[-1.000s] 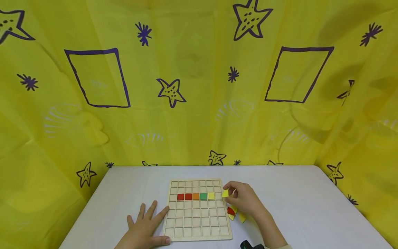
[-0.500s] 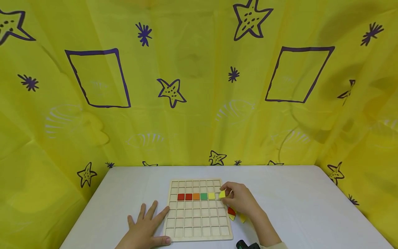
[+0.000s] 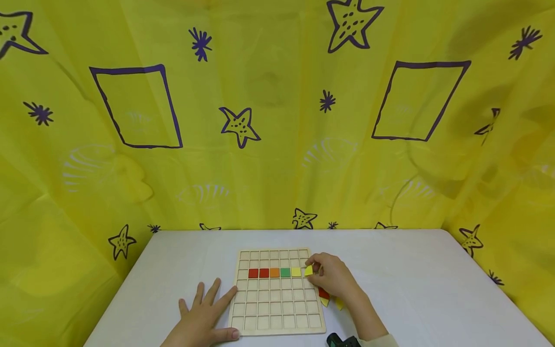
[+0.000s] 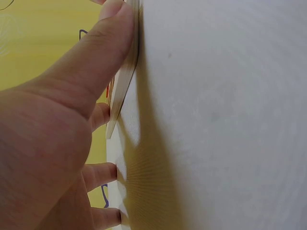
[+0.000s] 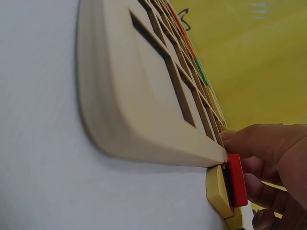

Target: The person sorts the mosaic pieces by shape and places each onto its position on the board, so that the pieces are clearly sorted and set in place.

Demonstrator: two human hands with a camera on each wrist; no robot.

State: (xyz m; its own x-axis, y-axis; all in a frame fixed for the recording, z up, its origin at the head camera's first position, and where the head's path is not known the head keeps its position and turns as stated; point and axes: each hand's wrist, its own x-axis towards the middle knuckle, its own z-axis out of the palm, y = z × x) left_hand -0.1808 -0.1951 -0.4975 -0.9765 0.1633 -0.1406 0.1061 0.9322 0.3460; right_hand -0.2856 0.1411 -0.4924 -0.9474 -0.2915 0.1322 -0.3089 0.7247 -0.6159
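A wooden grid board (image 3: 263,332) lies on the white table. In its third row from the back sit two red tiles (image 3: 258,273), an orange tile (image 3: 274,273), a green tile (image 3: 284,273) and a yellow tile (image 3: 296,272). At that row's right end my right hand (image 3: 334,275) pinches another yellow tile (image 3: 309,270) between thumb and fingers. My left hand (image 3: 200,318) lies with spread fingers at the board's left side; its thumb (image 4: 91,60) and index finger touch the edge. In the right wrist view the held tile is mostly hidden by the hand.
Beside the board's right edge, under my right forearm, lie a loose red piece (image 5: 236,179) and yellow pieces (image 5: 218,191), partly overlapping. A black device (image 3: 340,340) shows by the right wrist. A yellow patterned curtain (image 3: 269,183) stands behind the table (image 3: 416,284).
My right hand has moved a little left with the yellow tile, from beside the board's right edge to over the third row's last cell. The left hand stays in place.
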